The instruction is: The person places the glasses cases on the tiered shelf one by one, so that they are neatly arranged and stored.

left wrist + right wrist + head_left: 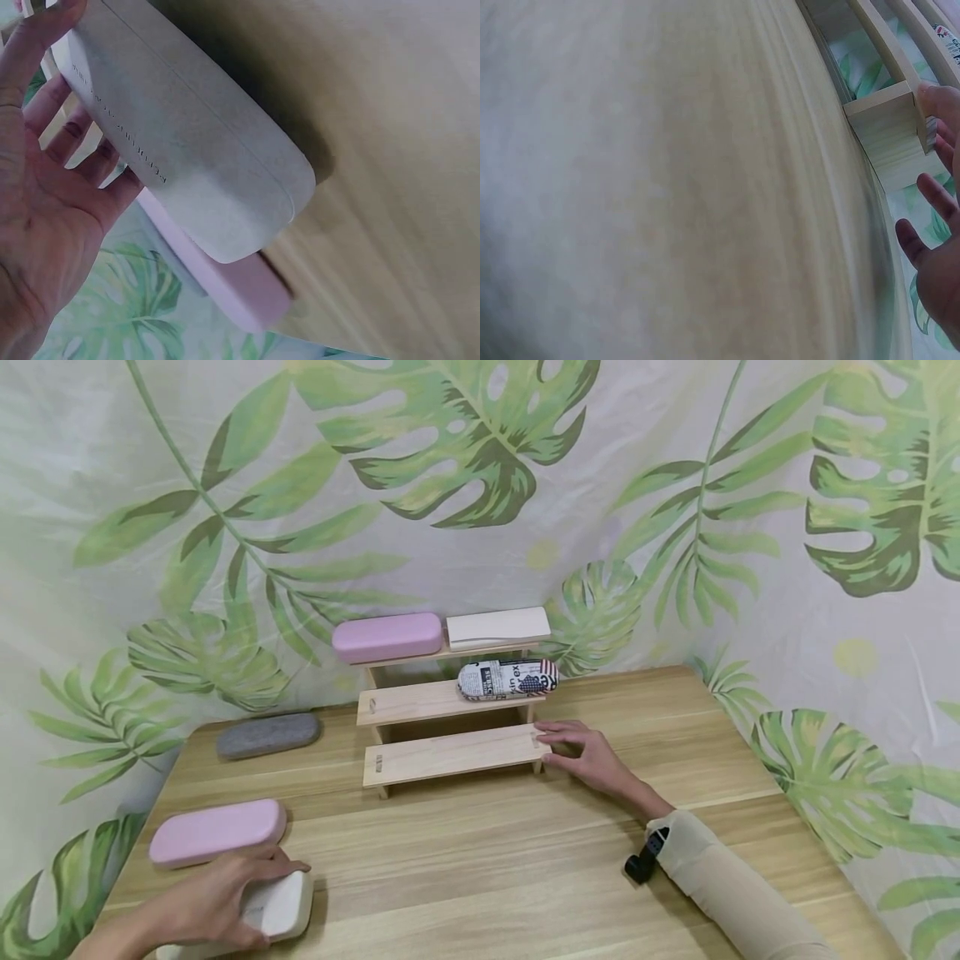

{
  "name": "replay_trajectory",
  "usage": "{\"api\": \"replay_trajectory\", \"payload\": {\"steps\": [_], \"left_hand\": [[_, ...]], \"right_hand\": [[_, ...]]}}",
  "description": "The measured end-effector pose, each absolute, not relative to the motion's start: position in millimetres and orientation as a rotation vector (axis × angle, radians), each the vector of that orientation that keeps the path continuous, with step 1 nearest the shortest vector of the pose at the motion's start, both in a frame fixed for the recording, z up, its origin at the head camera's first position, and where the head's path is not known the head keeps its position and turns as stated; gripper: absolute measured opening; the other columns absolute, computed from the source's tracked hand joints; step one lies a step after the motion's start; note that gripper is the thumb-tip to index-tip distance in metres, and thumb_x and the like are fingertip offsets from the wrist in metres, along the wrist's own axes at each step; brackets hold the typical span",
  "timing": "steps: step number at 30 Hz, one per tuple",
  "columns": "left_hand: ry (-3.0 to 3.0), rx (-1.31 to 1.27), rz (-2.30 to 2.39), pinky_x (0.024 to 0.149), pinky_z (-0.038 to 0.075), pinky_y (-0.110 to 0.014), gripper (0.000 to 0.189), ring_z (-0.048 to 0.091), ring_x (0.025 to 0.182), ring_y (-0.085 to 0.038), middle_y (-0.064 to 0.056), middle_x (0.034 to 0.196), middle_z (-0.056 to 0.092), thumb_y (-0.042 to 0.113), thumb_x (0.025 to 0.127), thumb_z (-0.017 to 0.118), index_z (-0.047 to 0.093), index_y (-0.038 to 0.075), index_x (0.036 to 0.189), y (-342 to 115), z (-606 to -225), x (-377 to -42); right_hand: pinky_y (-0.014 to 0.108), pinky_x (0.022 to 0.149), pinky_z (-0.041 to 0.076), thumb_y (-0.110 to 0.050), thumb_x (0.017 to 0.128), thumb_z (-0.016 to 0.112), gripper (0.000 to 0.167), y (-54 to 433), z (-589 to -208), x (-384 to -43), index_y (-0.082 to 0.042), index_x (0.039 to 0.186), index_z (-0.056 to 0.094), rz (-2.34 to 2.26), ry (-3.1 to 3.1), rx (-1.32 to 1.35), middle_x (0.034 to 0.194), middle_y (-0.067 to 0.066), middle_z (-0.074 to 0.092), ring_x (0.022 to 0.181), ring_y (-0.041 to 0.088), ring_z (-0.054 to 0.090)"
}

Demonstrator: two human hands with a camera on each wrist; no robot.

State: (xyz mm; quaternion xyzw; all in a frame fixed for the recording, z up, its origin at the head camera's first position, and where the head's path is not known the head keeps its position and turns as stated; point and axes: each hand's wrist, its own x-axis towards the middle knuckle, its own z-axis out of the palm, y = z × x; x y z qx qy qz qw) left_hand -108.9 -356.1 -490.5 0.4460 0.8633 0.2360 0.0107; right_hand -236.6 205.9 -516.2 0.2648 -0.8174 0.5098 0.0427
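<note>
At the lower left, my left hand (213, 897) grips a cream glasses case (295, 902), thumb on one side and fingers on the other. In the left wrist view the cream case (202, 150) shows a seam and small lettering along its side. My right hand (588, 760) pinches the right end of the lowest step of a three-tier wooden display rack (450, 756). The right wrist view has the thumb at the front edge of the step (885, 101), other fingers spread. The middle step bears a newspaper-print case (506, 681); a pink case (387, 637) and a white case (498, 628) sit on top.
Another pink case (217, 832) lies on the wooden table (480, 877) just beyond my left hand. A grey case (267, 735) rests farther back, left of the rack. Behind the table hangs a leaf-print cloth (480, 560).
</note>
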Motion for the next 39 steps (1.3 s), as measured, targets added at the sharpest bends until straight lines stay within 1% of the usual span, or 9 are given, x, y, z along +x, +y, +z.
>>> {"api": "replay_trajectory", "payload": {"steps": [4,10,14,20,25,28,32,39], "left_hand": [[2.69,1.37,0.686,0.069,0.043,-0.014,0.082,0.054,0.091,0.005,0.007,0.112,0.067,0.032,0.058,0.101,0.072,0.008,0.131,-347.6,-478.9,-117.9],[2.688,1.347,0.661,0.065,0.047,-0.018,0.079,0.055,0.091,0.002,0.002,0.112,0.069,0.033,0.062,0.1,0.072,0.006,0.131,-336.1,-461.8,-130.9],[2.7,1.304,0.623,0.064,0.048,-0.019,0.079,0.055,0.089,0.002,0.002,0.112,0.068,0.035,0.064,0.1,0.072,0.007,0.132,-330.0,-450.7,-138.3],[2.685,1.263,0.617,0.064,0.049,-0.02,0.076,0.055,0.086,0.003,0.002,0.113,0.069,0.034,0.067,0.097,0.071,0.01,0.135,-320.8,-433.5,-150.4],[2.689,1.291,0.617,0.063,0.049,-0.019,0.076,0.055,0.084,0.003,0.001,0.112,0.069,0.033,0.066,0.096,0.072,0.009,0.134,-311.5,-422.6,-160.9],[2.692,1.305,0.606,0.063,0.048,-0.02,0.077,0.055,0.084,0.002,-0.001,0.111,0.069,0.033,0.064,0.096,0.072,0.005,0.132,-307.0,-418.0,-166.8],[2.694,1.297,0.588,0.063,0.049,-0.02,0.078,0.057,0.085,0.0,-0.005,0.112,0.07,0.033,0.065,0.095,0.071,0.001,0.132,-301.9,-411.7,-172.3],[2.737,1.325,0.568,0.063,0.048,-0.02,0.077,0.056,0.083,-0.002,-0.007,0.112,0.07,0.031,0.065,0.095,0.072,0.001,0.131,-293.2,-400.5,-182.7]], "right_hand": [[0.059,0.119,0.033,0.001,0.09,0.08,0.036,205.6,-514.7,-236.8,0.005,0.125,0.074,1.568,-2.497,0.81,0.143,0.023,0.064,0.138,0.041,0.054],[0.058,0.119,0.034,0.001,0.09,0.081,0.036,206.3,-512.3,-237.6,0.004,0.125,0.074,1.551,-2.508,0.808,0.144,0.018,0.065,0.138,0.038,0.054],[0.059,0.119,0.034,0.001,0.09,0.081,0.036,206.9,-512.3,-237.6,0.004,0.126,0.074,1.547,-2.509,0.813,0.144,0.019,0.065,0.138,0.038,0.054],[0.06,0.119,0.033,0.0,0.091,0.08,0.036,207.7,-513.0,-235.8,0.004,0.126,0.073,1.56,-2.52,0.807,0.145,0.02,0.064,0.138,0.039,0.054],[0.058,0.119,0.033,0.0,0.091,0.08,0.036,207.5,-513.7,-235.9,0.004,0.126,0.074,1.57,-2.517,0.797,0.145,0.02,0.064,0.138,0.039,0.054],[0.058,0.119,0.033,0.0,0.091,0.08,0.036,206.6,-513.6,-236.3,0.004,0.126,0.074,1.568,-2.511,0.804,0.145,0.02,0.064,0.138,0.04,0.054],[0.06,0.119,0.032,0.0,0.091,0.08,0.035,205.2,-513.6,-236.1,0.005,0.125,0.074,1.563,-2.507,0.814,0.144,0.021,0.064,0.138,0.041,0.054],[0.062,0.119,0.032,0.0,0.092,0.08,0.036,205.9,-514.7,-235.9,0.005,0.126,0.073,1.559,-2.51,0.819,0.145,0.02,0.064,0.138,0.04,0.053]]}}
